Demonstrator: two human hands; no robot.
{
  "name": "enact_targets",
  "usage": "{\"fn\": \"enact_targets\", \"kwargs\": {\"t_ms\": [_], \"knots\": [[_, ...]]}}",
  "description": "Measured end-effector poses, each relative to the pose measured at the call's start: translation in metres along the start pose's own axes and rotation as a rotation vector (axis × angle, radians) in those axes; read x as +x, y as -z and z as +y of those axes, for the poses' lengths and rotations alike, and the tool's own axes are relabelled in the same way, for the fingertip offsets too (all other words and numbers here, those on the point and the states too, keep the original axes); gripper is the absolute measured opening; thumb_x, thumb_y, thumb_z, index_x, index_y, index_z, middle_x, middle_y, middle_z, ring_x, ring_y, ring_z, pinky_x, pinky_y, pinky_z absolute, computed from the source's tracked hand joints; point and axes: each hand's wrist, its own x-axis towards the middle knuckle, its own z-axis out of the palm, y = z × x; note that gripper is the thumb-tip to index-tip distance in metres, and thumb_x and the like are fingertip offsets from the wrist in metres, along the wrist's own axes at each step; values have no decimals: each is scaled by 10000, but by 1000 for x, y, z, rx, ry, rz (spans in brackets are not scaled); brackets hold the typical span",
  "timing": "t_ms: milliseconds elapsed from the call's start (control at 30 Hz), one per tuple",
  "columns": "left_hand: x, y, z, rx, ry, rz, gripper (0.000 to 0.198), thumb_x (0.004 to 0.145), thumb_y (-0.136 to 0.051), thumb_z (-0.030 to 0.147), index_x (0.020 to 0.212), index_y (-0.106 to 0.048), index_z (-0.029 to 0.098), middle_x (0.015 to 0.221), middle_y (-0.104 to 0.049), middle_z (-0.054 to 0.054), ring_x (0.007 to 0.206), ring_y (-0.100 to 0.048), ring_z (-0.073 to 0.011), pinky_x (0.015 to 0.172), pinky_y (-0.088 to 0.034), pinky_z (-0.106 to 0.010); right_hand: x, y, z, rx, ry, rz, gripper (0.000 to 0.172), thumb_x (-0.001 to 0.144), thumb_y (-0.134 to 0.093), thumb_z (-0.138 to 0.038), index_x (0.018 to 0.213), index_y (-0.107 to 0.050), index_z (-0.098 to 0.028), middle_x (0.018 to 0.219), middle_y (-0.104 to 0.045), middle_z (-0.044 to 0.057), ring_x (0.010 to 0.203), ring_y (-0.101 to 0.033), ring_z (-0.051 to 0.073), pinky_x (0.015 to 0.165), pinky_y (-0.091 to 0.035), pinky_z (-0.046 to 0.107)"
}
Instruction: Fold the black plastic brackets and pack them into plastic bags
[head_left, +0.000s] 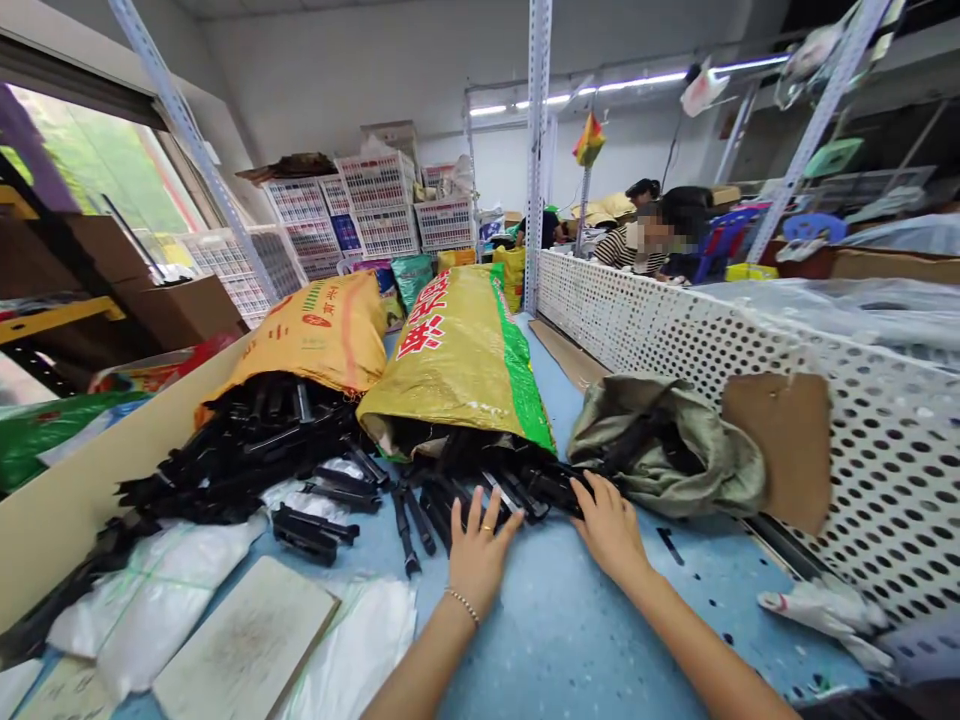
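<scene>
My left hand point(480, 560) lies with fingers spread over long black plastic parts point(442, 500) at the mouth of a yellow-green woven sack point(457, 370). A thin ring and a beaded bracelet are on it. To its right, my right hand point(611, 525) rests its outstretched fingers against a black part point(555, 485) at the same pile. Neither hand visibly grips a part, though some fingertips are partly lost among them. More black parts point(262, 435) spill from an orange woven sack point(315, 325) at the left.
A grey-green cloth bag point(667, 450) holding black pieces stands at the right, by brown cardboard point(780, 450) and a perforated white panel point(885, 430). White gloves point(825, 615) lie beside it. At the left are plastic packets point(157, 590) and a flat pale board point(247, 640). A person point(630, 245) sits beyond.
</scene>
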Motion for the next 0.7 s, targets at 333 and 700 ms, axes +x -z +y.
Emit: {"fn": "enact_targets", "kwargs": {"t_ms": [333, 700], "knots": [[6, 5, -45, 68, -23, -21, 652, 853, -442, 53, 1410, -394, 389, 1466, -458, -46, 1376, -354, -278, 1133, -190, -574, 28, -2, -48, 106, -85, -57, 348, 843, -547, -179, 1191, -559, -201, 1373, -498, 169, 1318, -354, 362, 1010, -198, 700], [-27, 54, 48, -1437, 616, 75, 667, 760, -635, 539, 1283, -479, 156, 1105, -638, -127, 1030, -606, -271, 919, -476, -390, -72, 83, -105, 870, -64, -332, 335, 883, -521, -366, 1166, -554, -190, 1020, -678, 90, 930, -632, 249, 796, -493, 343]]}}
